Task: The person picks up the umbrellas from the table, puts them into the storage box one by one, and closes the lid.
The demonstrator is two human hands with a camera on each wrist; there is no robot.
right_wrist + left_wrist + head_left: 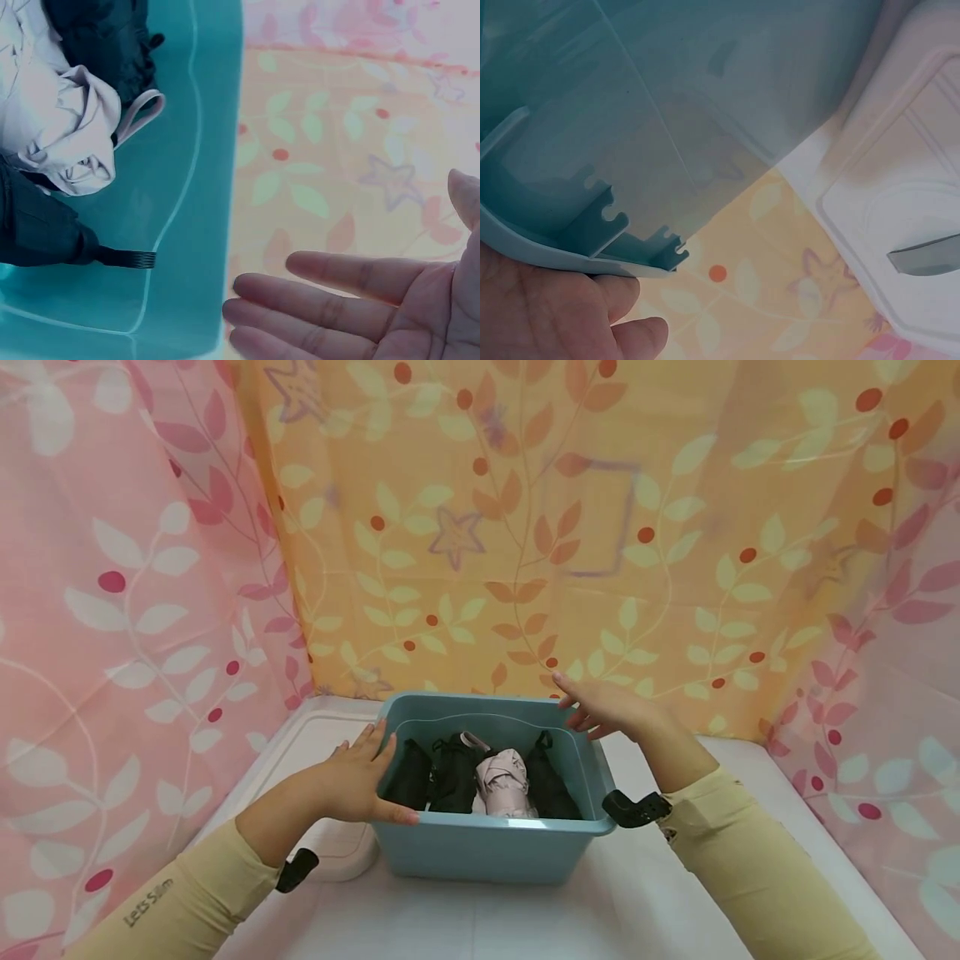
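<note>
Head view, bin: one teal plastic bin (487, 847) stands on the white worktop (525, 918), near its middle, between the two arms.
Head view, contents: four folded umbrellas stand packed side by side in the bin, three black umbrellas (450, 772) and one pale pink umbrella (504, 781); the close packing seems to keep them propped upright.
Head view, left hand: the left hand (360, 777) rests on the bin's left rim, thumb along the near rim, fingers straight and laid against the wall; a flat grip that steadies rather than clutches.
Head view, right hand: the right hand (607, 710) hovers at the far right corner of the bin, fingers spread and relaxed, holding nothing; whether it touches the rim cannot be told.
Head view, lid: one white lid (337, 852) lies flat on the worktop left of the bin, partly under the left forearm.
Left wrist view: fingers (592, 300) sit under the bin's rim lip, so that hand bears on the rim's edge.
Right wrist view: an empty open palm beside the bin's outer wall, apart from it here.
</note>
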